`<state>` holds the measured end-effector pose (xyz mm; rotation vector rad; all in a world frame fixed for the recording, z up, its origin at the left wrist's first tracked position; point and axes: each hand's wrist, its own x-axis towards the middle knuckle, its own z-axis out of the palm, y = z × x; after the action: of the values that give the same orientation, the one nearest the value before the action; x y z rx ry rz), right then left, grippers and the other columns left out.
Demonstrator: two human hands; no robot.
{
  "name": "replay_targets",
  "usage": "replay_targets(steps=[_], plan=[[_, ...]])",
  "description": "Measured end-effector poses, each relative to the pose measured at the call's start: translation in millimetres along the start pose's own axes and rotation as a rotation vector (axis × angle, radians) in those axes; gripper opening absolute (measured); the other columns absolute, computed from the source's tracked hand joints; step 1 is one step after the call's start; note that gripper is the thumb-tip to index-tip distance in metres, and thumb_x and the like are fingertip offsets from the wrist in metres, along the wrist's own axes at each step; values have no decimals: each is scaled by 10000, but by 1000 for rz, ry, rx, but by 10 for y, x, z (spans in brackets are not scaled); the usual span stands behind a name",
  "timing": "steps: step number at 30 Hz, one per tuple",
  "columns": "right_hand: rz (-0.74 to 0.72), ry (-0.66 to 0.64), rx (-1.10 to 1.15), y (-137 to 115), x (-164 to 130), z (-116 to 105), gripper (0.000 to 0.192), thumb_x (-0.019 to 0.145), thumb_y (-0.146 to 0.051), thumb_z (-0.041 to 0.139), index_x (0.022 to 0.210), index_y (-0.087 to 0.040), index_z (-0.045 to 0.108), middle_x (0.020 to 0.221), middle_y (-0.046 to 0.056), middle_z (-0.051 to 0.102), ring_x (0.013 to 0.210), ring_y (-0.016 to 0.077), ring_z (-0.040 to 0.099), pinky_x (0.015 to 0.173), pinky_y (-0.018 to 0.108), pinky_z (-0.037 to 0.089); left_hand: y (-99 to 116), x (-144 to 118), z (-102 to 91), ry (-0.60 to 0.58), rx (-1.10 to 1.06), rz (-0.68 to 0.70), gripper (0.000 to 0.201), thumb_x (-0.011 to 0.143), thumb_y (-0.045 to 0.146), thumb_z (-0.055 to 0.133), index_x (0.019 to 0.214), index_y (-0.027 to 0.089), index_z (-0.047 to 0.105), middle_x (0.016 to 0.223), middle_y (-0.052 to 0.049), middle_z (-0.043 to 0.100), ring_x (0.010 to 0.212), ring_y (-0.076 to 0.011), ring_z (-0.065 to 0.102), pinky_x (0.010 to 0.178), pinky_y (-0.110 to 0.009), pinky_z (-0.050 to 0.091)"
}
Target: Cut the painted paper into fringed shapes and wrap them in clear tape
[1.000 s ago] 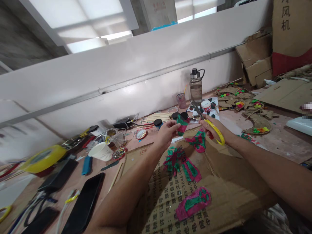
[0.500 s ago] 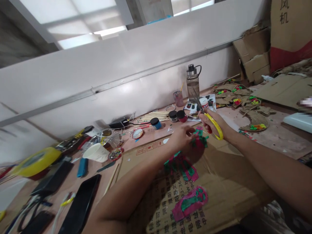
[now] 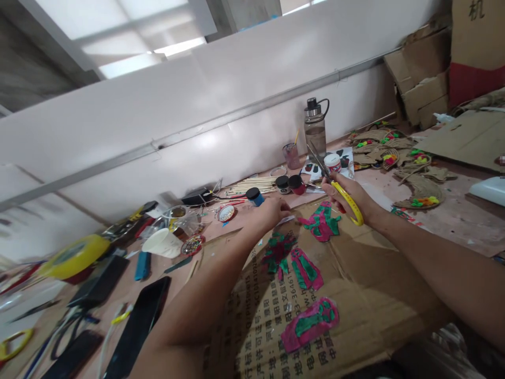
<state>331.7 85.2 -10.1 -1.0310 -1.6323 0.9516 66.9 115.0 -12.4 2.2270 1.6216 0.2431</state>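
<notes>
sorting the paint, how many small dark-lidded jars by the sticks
3: a blue jar left of the left hand, then a black-lidded jar and a red jar touching it. More may hide in clutter.

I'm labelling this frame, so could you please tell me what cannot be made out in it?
- Left hand, head view: fingertips hidden behind the hand itself, so any contact with the cardboard sheet is unclear.
- Right hand: fingers cover the scissors handles.
- Far-left table clutter: motion-blurred.
- Water bottle label: too small.
- Right edge: a pixelated patch hides what is there.
</notes>
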Motion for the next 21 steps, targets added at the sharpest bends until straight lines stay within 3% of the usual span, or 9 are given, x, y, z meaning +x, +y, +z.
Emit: replay_targets(steps=[7, 12, 16, 21], plan=[[8, -16, -100, -75, -33, 4, 421, 915, -655, 590, 988, -241, 568, 648, -60, 513, 460, 99, 434, 447, 242, 349, 161, 0, -36, -30, 14, 108, 223, 856, 319, 647, 881, 187, 825, 872, -52, 788, 772, -191, 662, 725, -273, 483], [28, -16, -103, -28, -24, -4, 405, 918, -632, 592, 1041, -246, 596, 644, -49, 543, 484, 121, 463, 465, 255, 375, 276, -97, -54, -141, 83, 31, 313, 801, 499, 716, 903, 221, 816, 752, -12, 733, 659, -164, 599, 573, -257, 407], [45, -29, -120, -33, -33, -9, 421, 907, -637, 599, 1064, -246, 605, 658, -40, 562, 492, 131, 488, 456, 255, 374, 376, -162, -53, -175, 123, -27, 205, 792, 416, 749, 866, 226, 772, 713, 16, 696, 639, -143, 579, 533, -246, 361], [32, -20, -130, -27, -30, -2, 422, 910, -638, 597, 1038, -236, 595, 625, -48, 541, 488, 122, 464, 444, 239, 343, 406, -198, -65, -130, 92, -47, 132, 796, 352, 747, 774, 222, 739, 644, 29, 653, 607, -140, 562, 554, -252, 377]])
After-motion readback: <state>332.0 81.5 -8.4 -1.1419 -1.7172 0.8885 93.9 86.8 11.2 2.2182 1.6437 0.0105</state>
